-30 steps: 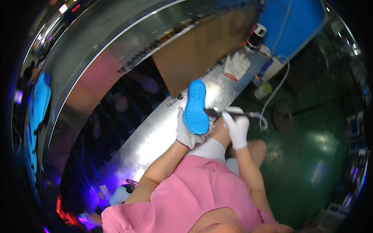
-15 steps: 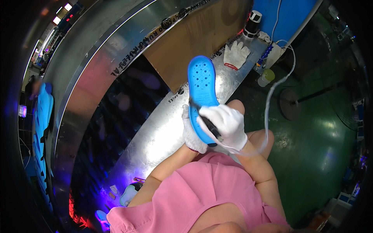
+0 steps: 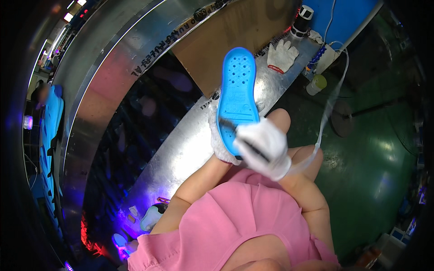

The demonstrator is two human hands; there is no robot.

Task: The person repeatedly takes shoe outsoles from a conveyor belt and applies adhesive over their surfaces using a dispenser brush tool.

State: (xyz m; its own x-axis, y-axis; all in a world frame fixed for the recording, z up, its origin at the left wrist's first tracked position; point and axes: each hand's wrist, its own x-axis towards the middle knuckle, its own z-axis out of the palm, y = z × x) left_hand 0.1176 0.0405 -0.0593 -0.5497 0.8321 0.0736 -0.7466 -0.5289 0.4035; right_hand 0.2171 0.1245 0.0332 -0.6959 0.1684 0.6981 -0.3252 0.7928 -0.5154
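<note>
A bright blue shoe sole (image 3: pixel 238 101), dotted with small holes at its toe and heel ends, is held up lengthwise in front of me. My left hand (image 3: pixel 217 143), in a knitted glove, grips it from beneath along its lower left side; most of the fingers are hidden behind it. Over the sole's lower end is my right hand (image 3: pixel 266 147), in a white glove and smeared by motion. It is closed round a thin dark brush-like tool (image 3: pixel 227 123), whose tip lies over the sole; whether it touches cannot be made out. A pale hose (image 3: pixel 326 115) runs to the right wrist.
Under my hands stretches a metal bench (image 3: pixel 174 140). A spare glove (image 3: pixel 282 56), a black-and-white cylinder (image 3: pixel 302 21) and a cardboard sheet (image 3: pixel 201 49) are farther off. A yellow-lidded jar (image 3: pixel 317 84) sits right. Blue pieces (image 3: pixel 53 119) stand along the far left.
The sole and my left hand have moved slightly up in the picture. My right hand has shifted a little right and down, with the tool's tip lower along the sole.
</note>
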